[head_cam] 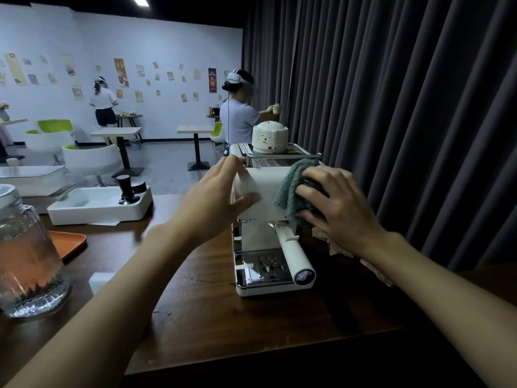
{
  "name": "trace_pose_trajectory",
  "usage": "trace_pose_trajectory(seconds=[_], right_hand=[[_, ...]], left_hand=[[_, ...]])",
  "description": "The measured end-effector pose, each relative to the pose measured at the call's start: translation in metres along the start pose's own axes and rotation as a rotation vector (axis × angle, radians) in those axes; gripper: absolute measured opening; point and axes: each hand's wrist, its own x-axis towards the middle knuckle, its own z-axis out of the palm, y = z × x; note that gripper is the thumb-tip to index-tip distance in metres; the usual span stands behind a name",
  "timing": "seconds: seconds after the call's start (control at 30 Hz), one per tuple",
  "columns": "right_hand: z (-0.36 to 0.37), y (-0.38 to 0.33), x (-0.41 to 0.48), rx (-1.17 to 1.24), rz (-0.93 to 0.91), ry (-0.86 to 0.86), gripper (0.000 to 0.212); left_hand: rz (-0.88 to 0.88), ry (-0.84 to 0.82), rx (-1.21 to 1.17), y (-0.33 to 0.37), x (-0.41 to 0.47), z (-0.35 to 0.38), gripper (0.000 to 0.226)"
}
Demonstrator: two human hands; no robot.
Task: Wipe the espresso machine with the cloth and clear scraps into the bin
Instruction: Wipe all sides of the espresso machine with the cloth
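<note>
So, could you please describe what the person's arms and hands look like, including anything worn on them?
The left hand and right hand extend from bare forearms with no sleeves in view. No gloves, rings, watch or bracelet show on either.

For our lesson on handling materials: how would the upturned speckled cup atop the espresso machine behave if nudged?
The cup looks ceramic, so probably stiff and breakable. Squat and upside down on the espresso machine, it would likely slide rather than tip. The front rail might catch it.
</note>
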Motion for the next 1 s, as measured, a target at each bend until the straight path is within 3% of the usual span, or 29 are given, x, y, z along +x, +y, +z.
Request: trace_pose_trajectory(seconds=[0.17,0.37,0.63,0.83,1.0], right_hand=[[-0.005,0.016,-0.016,-0.020,0.072,0.009,0.038],[0.007,0.006,0.005,0.023,-0.106,0.043,0.032],[0.014,0.040,-0.016,0.133,-0.081,0.123,0.027],[0.019,0.021,0.008,0.138,-0.230,0.165,0.023],[0.018,0.040,-0.013,0.168,-0.182,0.193,0.021]], left_hand=[[-0.047,0.008,-0.034,0.006,-0.001,0.003,0.045],[-0.105,0.101,-0.050,0.027,0.002,0.011,0.044],[-0.193,0.144,0.033,0.040,0.004,0.019,0.064],[-0.314,0.101,0.084,0.044,0.009,0.014,0.098],[-0.334,0.116,0.075,0.039,0.010,0.014,0.099]])
